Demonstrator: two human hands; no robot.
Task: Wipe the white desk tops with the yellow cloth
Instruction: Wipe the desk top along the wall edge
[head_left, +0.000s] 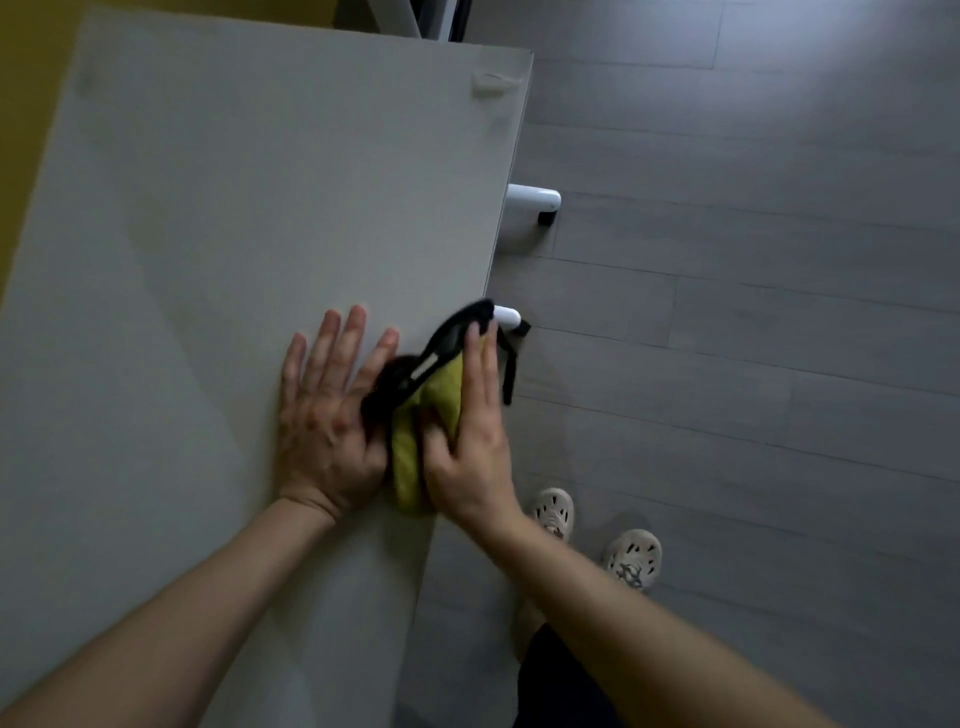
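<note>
Grey plank floor (753, 312) is seen to the right of one white bench (234, 208), viewed from above. One bench top only is in view; its right edge runs diagonally down the frame.

Counts: two hands, one yellow cloth, one black strap-like item, two white bench feet, two shoes, one small white clip.

Both hands are placed near the bench's right edge. Left hand (324, 415) is laid flat on the bench top, fingers spread and extended, nothing gripped. Right hand (470, 431) is pressed flat on the yellow cloth (431, 415), fingers extended, not curled around it; cloth is pinned under the palm rather than clenched. Cloth is bunched between the two hands, at the bench edge, touching both.

Black strap-like item (441, 343) is lying over the cloth, partly overhanging the bench edge; what it is cannot be told.

White bench feet (535, 200) are seen on the floor just beyond the bench edge. Clip (491, 81) sits at the bench's far right corner. Pale shoes (631, 556) are on the floor beside the bench's near edge.
</note>
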